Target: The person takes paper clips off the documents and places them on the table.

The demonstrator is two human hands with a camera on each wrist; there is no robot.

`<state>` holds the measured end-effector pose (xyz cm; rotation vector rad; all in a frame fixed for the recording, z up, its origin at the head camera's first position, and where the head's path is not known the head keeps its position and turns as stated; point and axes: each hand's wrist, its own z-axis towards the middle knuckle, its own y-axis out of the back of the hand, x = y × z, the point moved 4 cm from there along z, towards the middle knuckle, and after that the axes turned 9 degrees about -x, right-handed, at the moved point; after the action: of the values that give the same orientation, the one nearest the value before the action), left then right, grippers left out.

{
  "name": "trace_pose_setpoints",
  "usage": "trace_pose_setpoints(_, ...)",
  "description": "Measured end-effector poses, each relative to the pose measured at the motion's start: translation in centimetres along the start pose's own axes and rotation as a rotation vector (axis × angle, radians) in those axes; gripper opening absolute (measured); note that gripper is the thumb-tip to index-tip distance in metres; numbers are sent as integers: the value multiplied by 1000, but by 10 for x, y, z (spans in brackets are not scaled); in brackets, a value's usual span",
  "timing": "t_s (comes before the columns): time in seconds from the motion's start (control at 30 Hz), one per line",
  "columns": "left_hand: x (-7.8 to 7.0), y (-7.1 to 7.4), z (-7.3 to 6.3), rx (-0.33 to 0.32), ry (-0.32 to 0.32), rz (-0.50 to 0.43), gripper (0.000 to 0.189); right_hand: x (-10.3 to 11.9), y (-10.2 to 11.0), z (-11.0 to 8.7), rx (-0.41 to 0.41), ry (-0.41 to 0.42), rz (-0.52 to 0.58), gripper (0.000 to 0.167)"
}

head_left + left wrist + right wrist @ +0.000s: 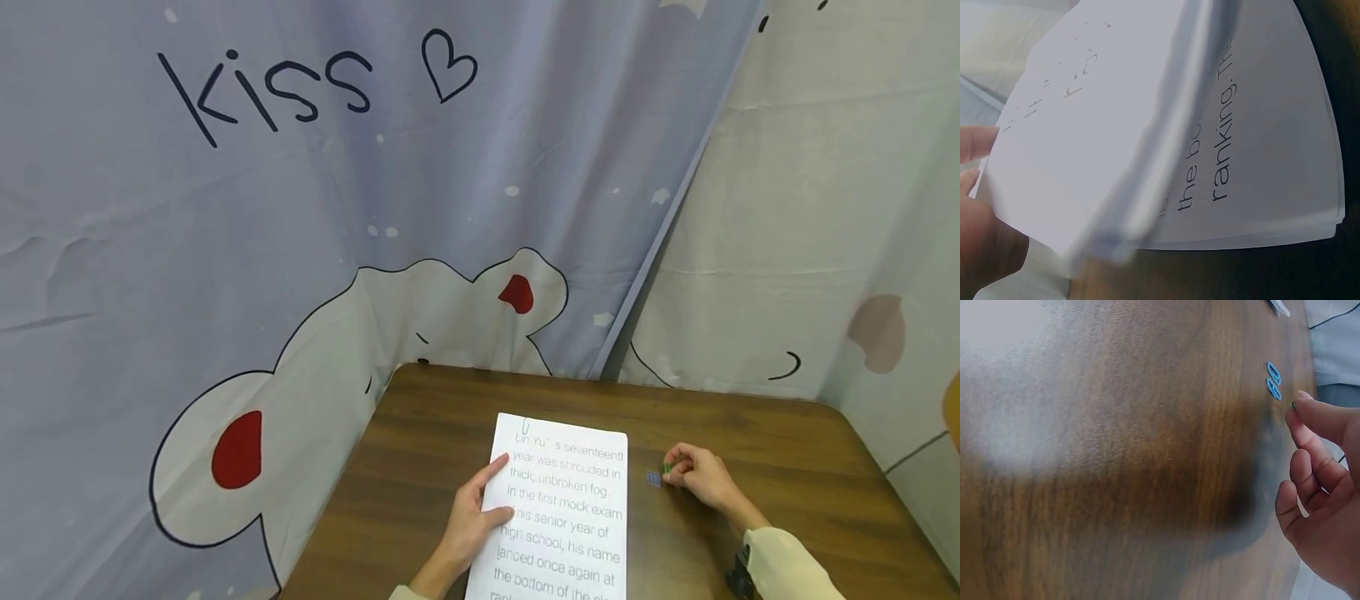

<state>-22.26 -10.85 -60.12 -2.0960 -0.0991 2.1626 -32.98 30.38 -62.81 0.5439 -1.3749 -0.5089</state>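
Papers [562, 508] on table [420, 433], clips [654, 479] at right, curtain [300, 208] behind

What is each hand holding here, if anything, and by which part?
The left hand holds the printed sheets by their left edge. The right hand pinches a small green object; it is too small to tell by which part.

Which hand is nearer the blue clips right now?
Right. The right hand is just beside the blue clips, pinching a green piece; the left hand is farther off, across the paper, holding its left edge.
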Motion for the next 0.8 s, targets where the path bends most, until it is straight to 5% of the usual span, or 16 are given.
trace_pose_setpoints(0.8,0,-1,-1,7,-24,3,86,-7,-6,0,-33,117,-162,15)
